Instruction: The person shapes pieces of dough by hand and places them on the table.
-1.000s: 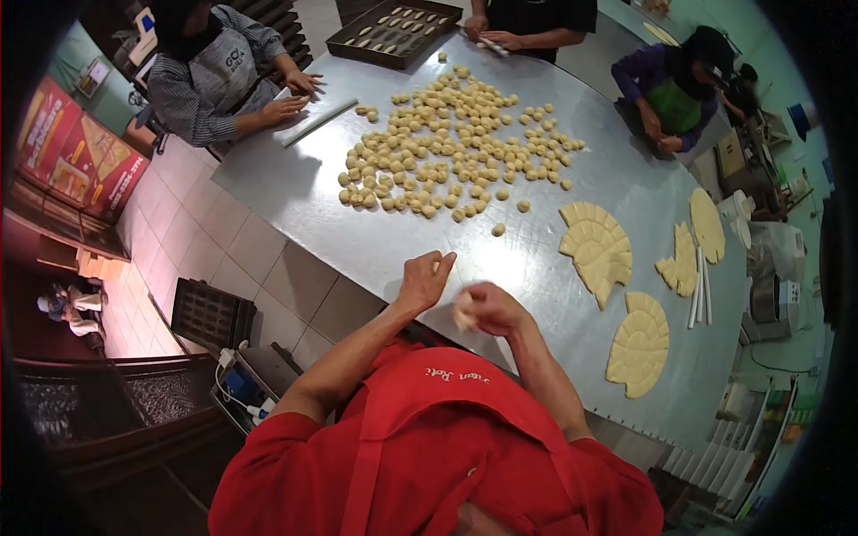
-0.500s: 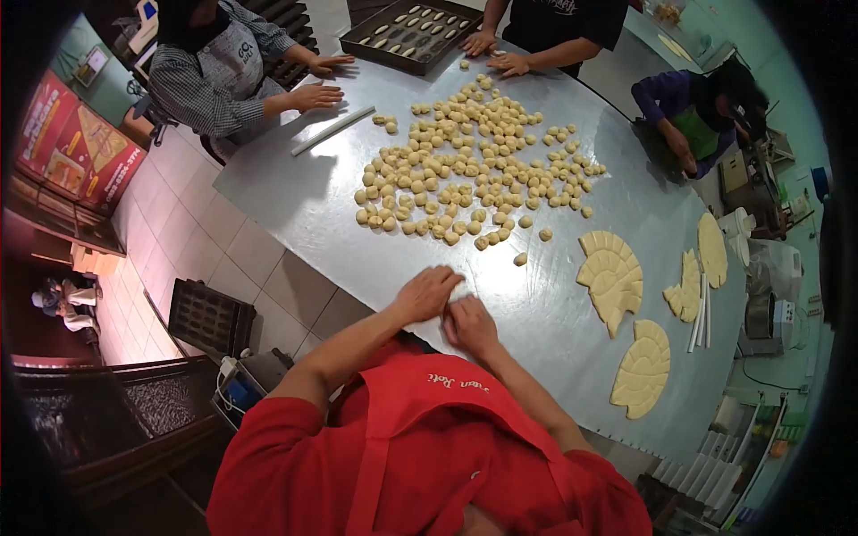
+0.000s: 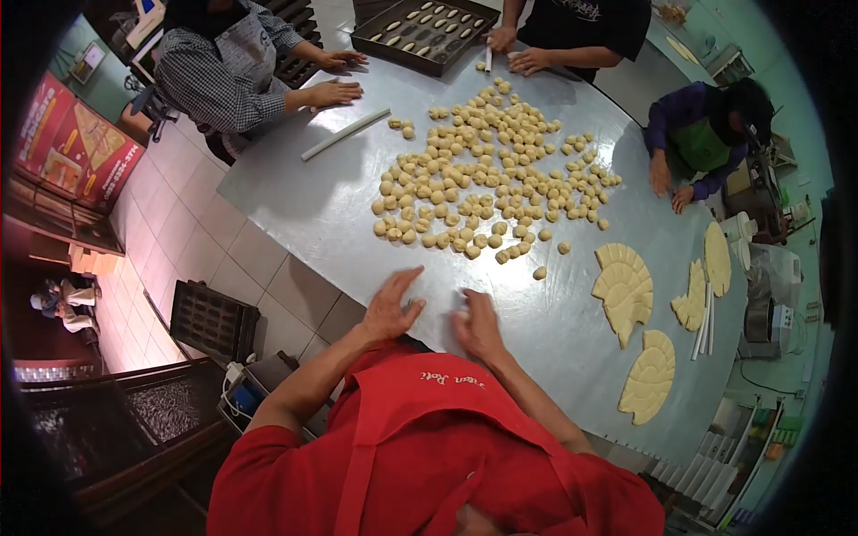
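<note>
My left hand (image 3: 393, 305) is over the near edge of the metal table (image 3: 527, 357), fingers apart, with nothing visible in it. To its right, my right hand (image 3: 476, 323) has its fingers apart and also holds nothing visible. A gap lies between the two hands. Beyond them, many small round dough balls (image 3: 492, 161) are spread over the middle of the table. On the right lie a scored dough sheet (image 3: 623, 288) and another scored dough piece (image 3: 647, 377).
A white rod (image 3: 346, 134) lies at the left, near a person's hands (image 3: 335, 93). A baking tray (image 3: 424, 31) with shaped dough stands at the far edge. Another person's hand (image 3: 532, 61) is beside it. White sticks (image 3: 703, 323) and more dough (image 3: 717, 259) lie right.
My hands have moved apart from each other and their fingers have opened. The co-worker at the far edge now holds a white rod. The person at the right has lowered their hands to the table.
</note>
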Demonstrator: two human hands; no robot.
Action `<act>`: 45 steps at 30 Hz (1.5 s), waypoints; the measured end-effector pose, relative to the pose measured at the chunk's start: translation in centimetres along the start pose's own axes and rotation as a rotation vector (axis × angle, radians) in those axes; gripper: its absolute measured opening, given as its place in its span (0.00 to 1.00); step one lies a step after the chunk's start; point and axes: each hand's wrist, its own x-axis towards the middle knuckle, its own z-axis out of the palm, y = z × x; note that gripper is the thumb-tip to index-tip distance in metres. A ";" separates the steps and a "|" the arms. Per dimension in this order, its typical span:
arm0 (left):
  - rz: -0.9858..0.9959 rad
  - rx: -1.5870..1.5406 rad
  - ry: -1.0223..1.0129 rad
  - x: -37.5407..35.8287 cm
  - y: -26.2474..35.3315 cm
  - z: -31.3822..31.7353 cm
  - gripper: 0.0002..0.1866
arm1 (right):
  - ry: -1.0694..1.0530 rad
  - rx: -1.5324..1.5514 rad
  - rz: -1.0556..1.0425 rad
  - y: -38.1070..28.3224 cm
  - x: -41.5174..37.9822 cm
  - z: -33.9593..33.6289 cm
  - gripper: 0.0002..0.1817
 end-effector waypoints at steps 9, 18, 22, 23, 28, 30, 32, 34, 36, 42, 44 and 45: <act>-0.167 0.426 0.174 1.6 -6.2 -3.7 0.25 | -0.173 0.042 -0.006 -6.2 15.8 4.3 0.21; -0.205 0.400 0.170 1.6 -6.4 -3.6 0.25 | 0.073 -0.118 -0.156 -4.8 15.5 2.8 0.38; -0.191 0.407 0.144 1.8 -6.1 -3.5 0.24 | 0.123 -0.145 -0.118 -0.1 4.3 3.8 0.31; -0.170 0.427 0.171 1.6 -6.7 -3.4 0.23 | 0.152 -0.153 -0.090 0.4 2.5 2.7 0.31; -0.101 0.395 0.118 2.7 -7.6 -2.1 0.23 | 0.480 -0.321 0.218 4.9 -6.8 -4.7 0.23; -0.472 -0.251 0.120 4.3 -5.4 -1.3 0.22 | 0.641 -0.461 0.421 8.7 -9.2 -9.0 0.28; -0.326 -0.324 0.015 7.0 1.2 -0.5 0.21 | 0.867 -0.522 0.615 12.9 -11.3 -13.0 0.31; -0.116 -0.464 -0.130 9.2 10.7 -0.3 0.21 | 1.063 -0.623 0.825 17.3 -12.6 -16.4 0.34; 0.137 -0.549 -0.272 10.5 19.6 -0.7 0.24 | 1.052 -0.557 1.098 18.7 -12.3 -20.2 0.35; 0.815 -0.653 -0.311 9.5 40.8 -1.5 0.15 | 0.918 -0.410 1.114 24.0 -6.8 -26.9 0.35; 0.760 -0.629 -0.304 8.1 41.7 -1.1 0.15 | 0.873 -0.451 1.107 22.3 -5.4 -28.1 0.32; 0.725 -0.619 -0.294 7.3 42.1 -0.8 0.16 | 0.845 -0.441 1.112 23.4 -5.9 -27.8 0.32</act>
